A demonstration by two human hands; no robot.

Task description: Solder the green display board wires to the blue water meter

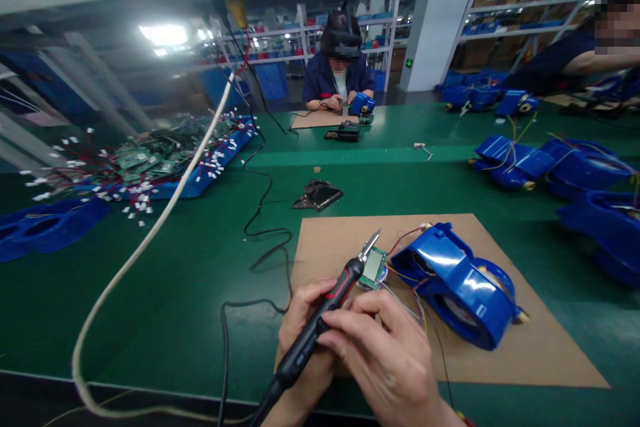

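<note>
A black soldering iron (320, 323) with a red trim lies slanted across my left hand (307, 320), whose fingers are wrapped round its handle. Thumb and forefinger of my right hand (385, 353) pinch the same handle near its buttons. The iron's metal tip points up and away, in front of a small green circuit board with a display (374, 268). Thin coloured wires run from that board to a blue housing (460, 287) with brass ends, lying on a brown cardboard sheet (540, 353). Part of the board is hidden behind the iron and my right hand.
A blue tray (187, 188) heaped with wired circuit boards stands at left, near a hanging pale cable (165, 213). A crumpled black bag (320, 195) lies beyond the cardboard. More blue housings (515, 163) stand at right. Across the green table, a person (337, 73) handles a blue part.
</note>
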